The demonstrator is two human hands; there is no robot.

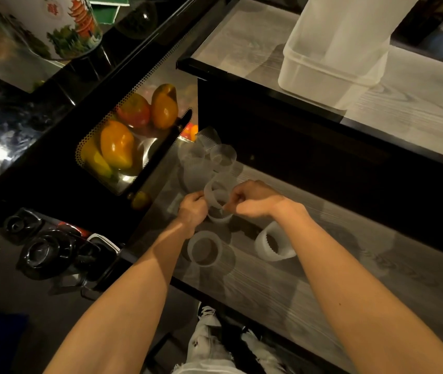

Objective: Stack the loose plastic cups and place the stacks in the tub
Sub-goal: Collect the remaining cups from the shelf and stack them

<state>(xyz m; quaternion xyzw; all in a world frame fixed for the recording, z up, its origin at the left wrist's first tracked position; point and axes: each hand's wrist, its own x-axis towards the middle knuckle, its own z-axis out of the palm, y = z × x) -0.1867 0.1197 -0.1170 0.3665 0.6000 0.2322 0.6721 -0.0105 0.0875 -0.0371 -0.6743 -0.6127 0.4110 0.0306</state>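
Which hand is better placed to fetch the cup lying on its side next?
Right, probably: the tipped cup lies close below the right hand; the left hand, also gripping the held cup, is farther off.

Translucent ribbed cups (204, 160) lay clustered on the counter (269, 298). A tilted cup (219, 198) was held just beside them. Nearer, an upright cup (204, 248) and a toppled cup (274, 245). The frosted tub (331, 68) stood well apart.

Tub (331, 49) on raised shelf (404, 103), far right; cup cluster (204, 157) on lower shelf (282, 287), nearer; peppers (116, 144) further left.
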